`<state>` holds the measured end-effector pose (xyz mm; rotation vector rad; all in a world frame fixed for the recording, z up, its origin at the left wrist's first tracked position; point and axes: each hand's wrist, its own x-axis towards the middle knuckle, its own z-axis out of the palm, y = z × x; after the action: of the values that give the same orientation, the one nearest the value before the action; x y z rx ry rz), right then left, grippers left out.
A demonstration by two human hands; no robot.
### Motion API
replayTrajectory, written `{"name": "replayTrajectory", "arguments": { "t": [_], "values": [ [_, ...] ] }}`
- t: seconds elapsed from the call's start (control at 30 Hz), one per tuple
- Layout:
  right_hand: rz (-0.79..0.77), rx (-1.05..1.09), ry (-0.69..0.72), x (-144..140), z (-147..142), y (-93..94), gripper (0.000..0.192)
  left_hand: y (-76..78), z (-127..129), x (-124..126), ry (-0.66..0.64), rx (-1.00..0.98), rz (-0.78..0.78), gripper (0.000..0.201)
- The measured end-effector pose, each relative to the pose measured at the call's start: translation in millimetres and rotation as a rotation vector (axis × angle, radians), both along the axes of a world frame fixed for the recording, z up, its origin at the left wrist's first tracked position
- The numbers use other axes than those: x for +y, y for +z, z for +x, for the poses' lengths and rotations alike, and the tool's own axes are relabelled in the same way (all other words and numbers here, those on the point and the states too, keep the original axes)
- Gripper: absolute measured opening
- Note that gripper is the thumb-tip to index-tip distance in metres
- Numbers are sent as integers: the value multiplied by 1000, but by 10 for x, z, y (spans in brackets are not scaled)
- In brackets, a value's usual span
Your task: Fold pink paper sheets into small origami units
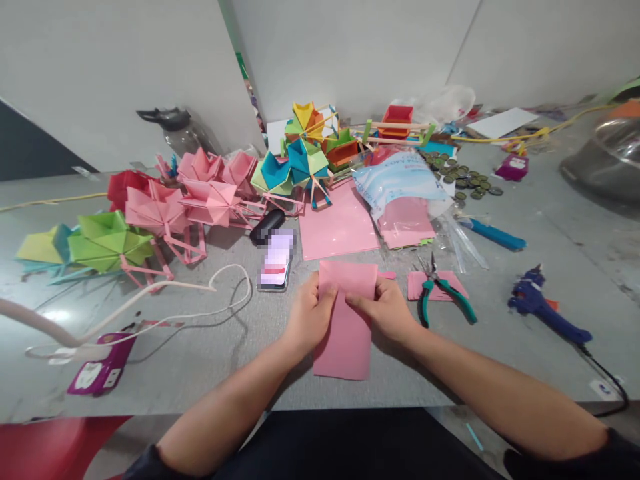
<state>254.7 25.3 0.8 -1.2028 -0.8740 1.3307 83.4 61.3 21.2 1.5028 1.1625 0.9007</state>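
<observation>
A long pink sheet of paper point(345, 340) is held upright and slightly tilted over the front of the table. My left hand point(311, 313) grips its left edge, thumb on the near face and fingers behind. On the opposite edge my right hand point(393, 308) holds it the same way, the two thumbs almost meeting in the middle. Just right of that hand, teal-handled pliers point(435, 287) lie spread on a small stack of pink paper pieces point(416, 285). Beyond the hands lies a larger pink sheet point(337, 227).
Folded-paper wheels on stick frames, pink point(160, 210) and green point(107, 240), crowd the left and back. A phone point(277, 260) lies near a white cable point(227, 268). Rightward are a blue glue gun point(545, 313), a blue cutter point(495, 233) and a copy-paper bag point(397, 177).
</observation>
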Motion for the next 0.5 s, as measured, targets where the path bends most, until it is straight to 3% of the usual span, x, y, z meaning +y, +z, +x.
{"name": "replayTrajectory", "arguments": {
  "t": [0.17,0.33,0.5],
  "values": [
    [31,-48,-39,34,74,-19,40,13,10,-15,-28,25,-32,14],
    [54,-203,-74,39,105,-40,52,30,21,-37,-55,1,-51,19],
    [106,-318,-62,17,77,-43,57,23,9,-17,31,51,-21,33]
  ]
}}
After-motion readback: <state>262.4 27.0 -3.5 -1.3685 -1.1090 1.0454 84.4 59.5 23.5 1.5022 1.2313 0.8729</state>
